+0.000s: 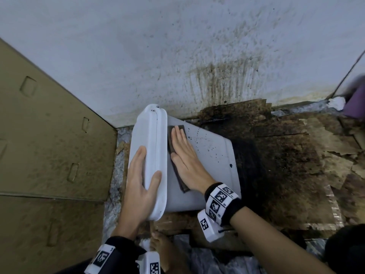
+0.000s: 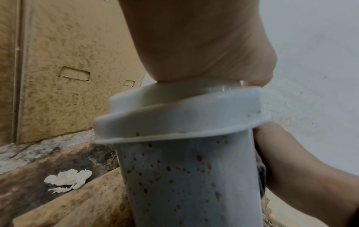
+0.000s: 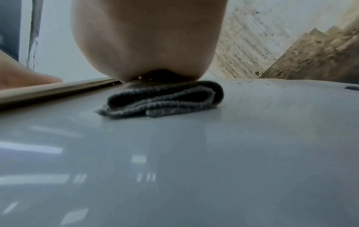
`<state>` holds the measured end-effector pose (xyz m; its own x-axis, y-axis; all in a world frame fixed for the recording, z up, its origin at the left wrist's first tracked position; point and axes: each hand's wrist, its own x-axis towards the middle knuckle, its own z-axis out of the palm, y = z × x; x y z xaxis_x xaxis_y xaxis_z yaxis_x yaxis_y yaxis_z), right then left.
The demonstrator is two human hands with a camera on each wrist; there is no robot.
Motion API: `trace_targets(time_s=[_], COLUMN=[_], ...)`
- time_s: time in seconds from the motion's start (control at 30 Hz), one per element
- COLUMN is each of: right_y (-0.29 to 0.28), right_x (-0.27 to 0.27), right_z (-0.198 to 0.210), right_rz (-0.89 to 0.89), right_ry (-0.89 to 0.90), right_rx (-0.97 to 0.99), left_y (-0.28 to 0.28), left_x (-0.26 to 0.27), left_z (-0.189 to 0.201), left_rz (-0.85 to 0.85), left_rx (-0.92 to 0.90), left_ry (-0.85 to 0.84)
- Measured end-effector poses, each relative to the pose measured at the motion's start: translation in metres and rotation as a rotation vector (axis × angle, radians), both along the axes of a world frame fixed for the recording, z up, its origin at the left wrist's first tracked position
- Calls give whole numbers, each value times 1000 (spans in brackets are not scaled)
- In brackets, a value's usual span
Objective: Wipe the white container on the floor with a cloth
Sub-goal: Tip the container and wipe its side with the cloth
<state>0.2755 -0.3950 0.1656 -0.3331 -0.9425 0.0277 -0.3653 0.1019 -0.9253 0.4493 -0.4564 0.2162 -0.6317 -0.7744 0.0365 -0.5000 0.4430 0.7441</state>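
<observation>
Stained floor [image 1: 286,165] by wall [image 1: 177,46] | container [image 1: 207,155] is laid sideways, rim gripped by left hand [image 1: 141,182] | cloth [image 1: 173,143] is pressed flat under right hand [image 1: 185,155], fingers straight | specks remain: firm, overlapping strokes advised.

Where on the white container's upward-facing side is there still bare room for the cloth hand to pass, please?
Free: the speckled stretch of the white container between the right hand and its far edge by the blackened floor. Crowded: against the lid, where the cloth lies under the flat hand and the left hand grips.
</observation>
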Motion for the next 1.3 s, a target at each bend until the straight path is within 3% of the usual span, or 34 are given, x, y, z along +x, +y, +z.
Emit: trace_targets(time_s=[0.17,0.33,0.43,0.6,0.73,0.87,0.97,1.13,1.3], right_y=[-12,11,3,-10,0,12,6,-1,10], right_x=[-27,-53,-46,-16,-23,-55,-62,-30,-49], right_z=[-12,-57,-52,-13,-24,-58,-53,-20,-45], right_rz=[-15,-219,-293,-122,-22,-143,-222,-51,-9], right_ry=[48,-62,-125,-125,0,-23,-99,-72,69], right_rx=[69,286,288,100,7,159,250,101,119], left_y=[-1,-1,-2,-1,0,-1,-2,0,-2], left_x=[1,1,1,-1,-2,-2,-2,-3,-2], left_z=[1,3,3,6,7,7,8,9,10], left_rz=[-9,2,22,5,-16,4,-1,-9,-1], left_rx=[21,41,48,60,58,70,70,58,70], left_ry=[17,49,61,59,58,55,41,33,22])
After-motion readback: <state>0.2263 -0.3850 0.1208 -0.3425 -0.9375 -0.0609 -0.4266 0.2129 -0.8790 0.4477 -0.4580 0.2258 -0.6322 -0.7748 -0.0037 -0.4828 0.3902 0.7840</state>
